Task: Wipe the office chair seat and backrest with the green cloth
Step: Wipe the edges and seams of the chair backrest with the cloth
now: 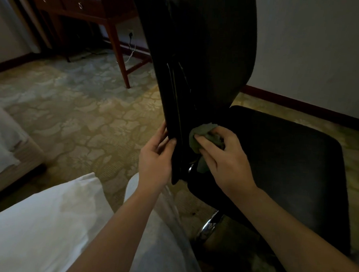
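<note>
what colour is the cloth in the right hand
The cloth is dull green, clearest in the head view.

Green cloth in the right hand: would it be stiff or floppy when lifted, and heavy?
Probably floppy: the green cloth is bunched under the right hand, with a corner hanging down. Likely light, since the fingers alone hold it against the backrest.

Backrest (201, 53) top beyond upper edge
</note>
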{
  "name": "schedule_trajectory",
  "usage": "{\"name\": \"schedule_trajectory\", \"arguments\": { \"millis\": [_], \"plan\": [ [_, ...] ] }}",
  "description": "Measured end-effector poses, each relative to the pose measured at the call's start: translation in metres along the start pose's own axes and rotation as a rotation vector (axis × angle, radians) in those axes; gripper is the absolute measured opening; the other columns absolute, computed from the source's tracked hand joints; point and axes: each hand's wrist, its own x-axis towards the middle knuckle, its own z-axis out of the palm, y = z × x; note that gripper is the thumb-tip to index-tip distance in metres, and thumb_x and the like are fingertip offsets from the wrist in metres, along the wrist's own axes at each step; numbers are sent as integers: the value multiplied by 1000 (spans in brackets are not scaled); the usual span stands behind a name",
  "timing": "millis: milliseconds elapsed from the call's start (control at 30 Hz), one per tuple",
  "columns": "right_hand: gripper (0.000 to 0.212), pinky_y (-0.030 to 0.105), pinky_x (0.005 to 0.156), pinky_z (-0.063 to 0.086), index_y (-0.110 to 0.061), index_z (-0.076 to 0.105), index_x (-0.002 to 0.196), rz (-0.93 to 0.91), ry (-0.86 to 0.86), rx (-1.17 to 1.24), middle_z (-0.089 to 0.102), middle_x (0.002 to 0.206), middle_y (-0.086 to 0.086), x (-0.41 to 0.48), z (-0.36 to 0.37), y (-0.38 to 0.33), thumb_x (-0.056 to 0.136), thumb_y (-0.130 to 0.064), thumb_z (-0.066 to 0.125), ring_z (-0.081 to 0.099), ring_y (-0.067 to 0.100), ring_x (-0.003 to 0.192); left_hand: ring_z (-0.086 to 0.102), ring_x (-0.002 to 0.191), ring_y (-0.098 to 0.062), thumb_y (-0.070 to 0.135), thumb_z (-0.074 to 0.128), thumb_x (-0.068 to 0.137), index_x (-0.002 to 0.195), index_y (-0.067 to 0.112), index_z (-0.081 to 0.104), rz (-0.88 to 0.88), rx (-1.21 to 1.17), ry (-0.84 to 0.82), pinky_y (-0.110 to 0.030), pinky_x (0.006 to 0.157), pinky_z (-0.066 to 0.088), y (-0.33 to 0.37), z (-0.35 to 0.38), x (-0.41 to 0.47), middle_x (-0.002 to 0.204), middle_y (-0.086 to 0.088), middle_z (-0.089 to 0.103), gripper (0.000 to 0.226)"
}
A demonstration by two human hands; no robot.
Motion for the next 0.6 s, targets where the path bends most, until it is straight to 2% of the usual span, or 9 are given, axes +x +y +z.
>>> {"name": "schedule_trajectory", "arguments": {
  "millis": [67, 167, 233, 333, 467, 533, 600],
  "plan": [
    [38, 40, 88, 57, -6, 64, 128, 36, 3, 15, 53, 129, 24, 1, 2, -5, 97, -24, 51, 56, 34, 116, 63, 117, 2, 5, 56, 102, 146, 29, 48, 0, -5, -9, -18, 91, 54, 1, 0, 0, 123, 22, 67, 51],
    [34, 33, 88, 55, -5, 64, 126, 4, 66, 11, 56, 121, 20, 7, 3, -7, 93, -15, 62, 59, 29, 108, 63, 119, 1, 5, 55, 102, 145, 32, 47, 4, -12, -21, -20, 93, 54, 0, -1, 0, 128, 19, 66, 51],
    [33, 34, 87, 55, -2, 64, 121, -2, 96, 15, 58, 116, 17, 10, 5, -4, 90, -12, 67, 59, 27, 105, 61, 121, 1, 5, 56, 102, 145, 31, 47, 9, -12, -18, -22, 96, 54, -2, -1, 1, 130, 18, 66, 51],
    [24, 36, 82, 55, 0, 68, 111, -16, 96, 9, 60, 109, 17, 4, 13, 1, 91, -12, 64, 61, 28, 99, 60, 123, 1, 6, 58, 101, 141, 37, 48, 15, -12, -7, -24, 99, 53, -3, -1, 2, 130, 19, 65, 51],
    [15, 36, 68, 57, -3, 70, 104, 13, -32, -51, 59, 105, 17, -26, 32, 11, 92, -10, 66, 60, 29, 91, 60, 120, 4, 5, 59, 100, 137, 39, 49, 21, -4, -14, -23, 98, 53, 0, -2, 4, 123, 24, 67, 51],
    [20, 38, 63, 58, -6, 72, 105, 73, -144, -99, 60, 106, 14, -44, 43, 18, 85, -6, 74, 61, 29, 90, 61, 121, 3, 6, 59, 101, 134, 42, 51, 24, 2, -23, -24, 100, 52, 0, -3, 4, 126, 20, 67, 50],
    [27, 40, 64, 59, -7, 72, 109, 119, -192, -93, 62, 109, 13, -56, 46, 23, 82, -7, 76, 63, 29, 92, 60, 122, 2, 7, 59, 101, 129, 47, 53, 29, 8, -27, -26, 102, 52, 0, -4, 4, 127, 19, 67, 50]
  ]
}}
